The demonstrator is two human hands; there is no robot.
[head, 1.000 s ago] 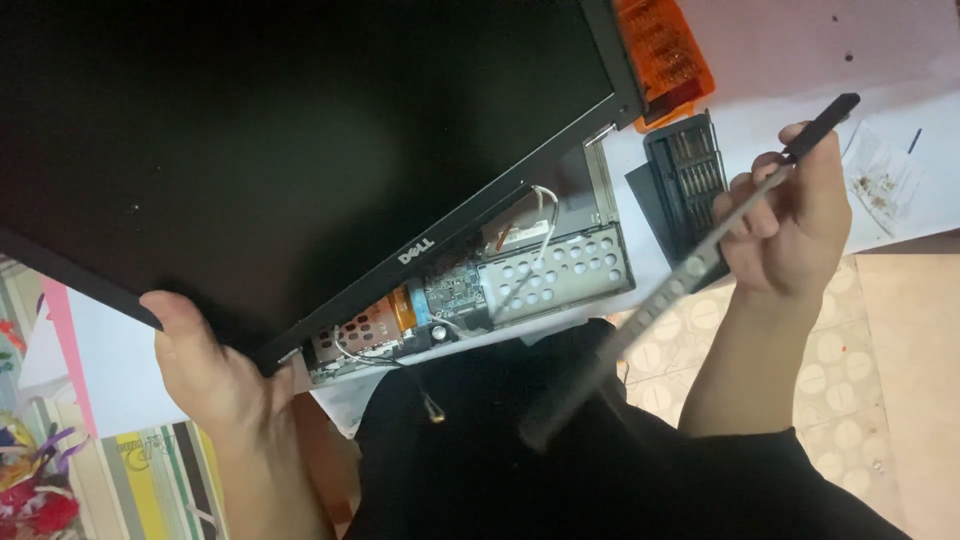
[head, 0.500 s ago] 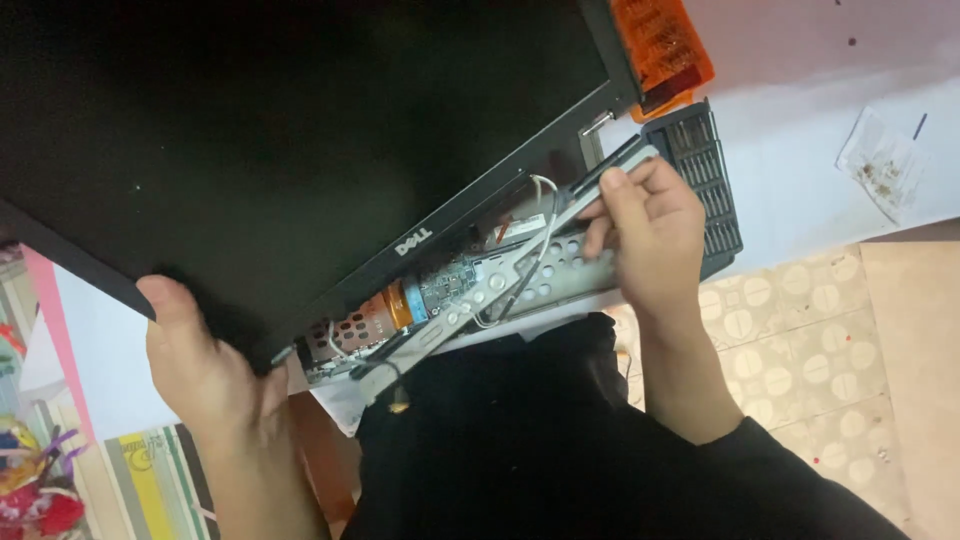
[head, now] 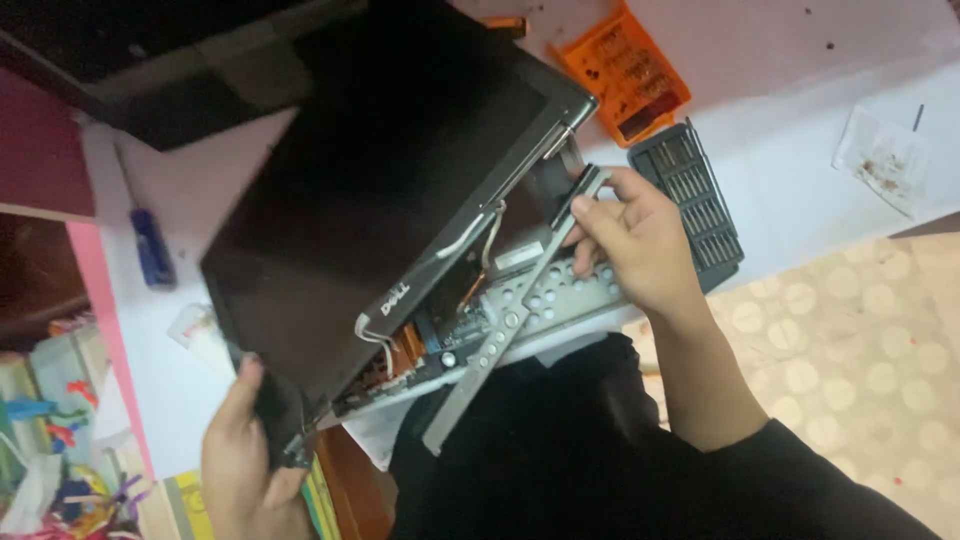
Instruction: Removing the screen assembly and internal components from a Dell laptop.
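Left hand [head: 245, 455] at 7 o'clock, fingers clamped on the lower corner of the laptop screen panel [head: 390, 200], tilted over the opened laptop base [head: 560, 300]. Right hand [head: 630, 240] pinches the top end of a long grey trim strip [head: 510, 320]. Strip likely light, thin, bendy: best held near both ends. Panel fragile; grip bezel edges only.

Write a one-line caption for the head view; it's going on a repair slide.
Left hand grips the laptop screen corner; right hand holds a grey strip over the opened base.
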